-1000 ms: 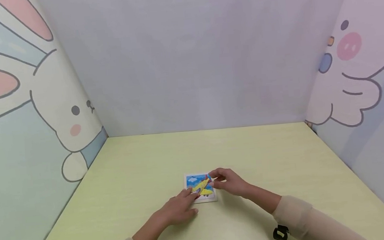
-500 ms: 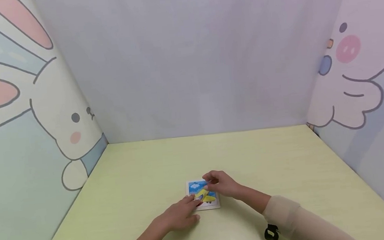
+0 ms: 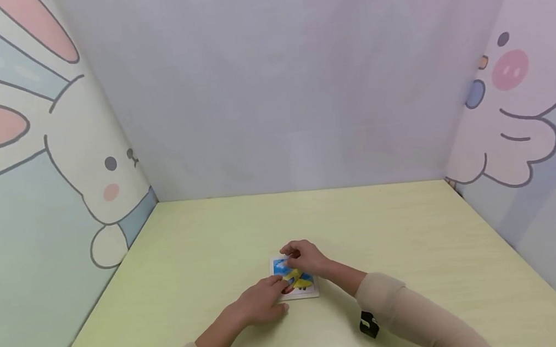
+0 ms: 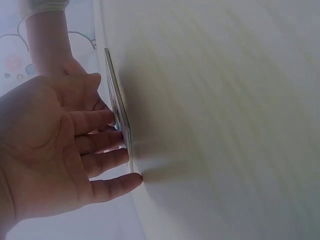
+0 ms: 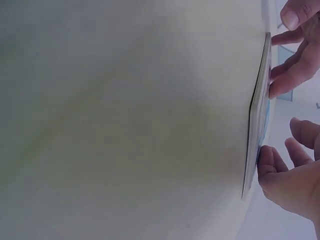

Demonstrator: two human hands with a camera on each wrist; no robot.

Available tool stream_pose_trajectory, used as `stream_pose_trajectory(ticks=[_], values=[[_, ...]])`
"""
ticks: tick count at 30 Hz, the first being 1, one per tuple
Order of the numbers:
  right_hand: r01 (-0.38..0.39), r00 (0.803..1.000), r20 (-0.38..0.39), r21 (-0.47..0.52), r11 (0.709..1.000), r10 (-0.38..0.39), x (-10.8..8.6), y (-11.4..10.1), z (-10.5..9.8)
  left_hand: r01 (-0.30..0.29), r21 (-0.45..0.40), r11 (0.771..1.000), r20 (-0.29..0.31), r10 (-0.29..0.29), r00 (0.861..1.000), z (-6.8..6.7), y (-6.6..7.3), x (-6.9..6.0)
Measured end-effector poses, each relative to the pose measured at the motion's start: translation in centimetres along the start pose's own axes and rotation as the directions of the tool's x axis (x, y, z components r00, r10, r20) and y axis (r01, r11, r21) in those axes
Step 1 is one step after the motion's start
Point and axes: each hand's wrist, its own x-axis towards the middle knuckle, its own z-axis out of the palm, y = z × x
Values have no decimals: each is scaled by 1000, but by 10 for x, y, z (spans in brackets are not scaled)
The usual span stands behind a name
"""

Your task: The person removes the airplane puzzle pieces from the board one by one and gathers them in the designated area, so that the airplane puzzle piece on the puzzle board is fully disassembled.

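A small square picture board [image 3: 310, 292] with a pale rim lies flat on the table, printed with a yellow aeroplane on blue sky. The left hand [image 3: 262, 303] rests its outstretched fingertips on the board's left side, its thumb apart on the near side. Over the board's upper part is the right hand [image 3: 307, 257], with loosely bent fingers. In the right wrist view some of the right hand's [image 5: 295, 182] fingertips touch the board's [image 5: 256, 117] face, and the thumb stands off. Nothing is visibly gripped by either hand. Both hands cover part of the picture.
The pale yellow table [image 3: 204, 240] stretches around the board. A grey back wall [image 3: 280, 85] and side walls with a cartoon rabbit [image 3: 99, 172] and a pink-snouted figure [image 3: 509, 70] enclose it. A black device [image 3: 369, 324] sits beneath the right forearm.
The right hand has moved left across the board's top, from its upper right corner towards the upper left. The left hand stays on the board's left side.
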Motion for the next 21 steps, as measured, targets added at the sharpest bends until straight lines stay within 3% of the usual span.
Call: stream_pose_trajectory(ticks=[4,9,16,21], values=[[5,1000,0,-70,998,-5,7,0,2,26,29,999,-5,-26,1000,2,2,3],[53,998,44,-127,990,-48,15,1,-2,68,5,998,8,-68,998,6,2,3],[34,995,95,-130,991,-21,23,4,-3,46,0,999,8,-46,999,5,2,2],[18,994,108,-199,980,4,28,3,3,46,10,999,8,-46,999,7,2,0]])
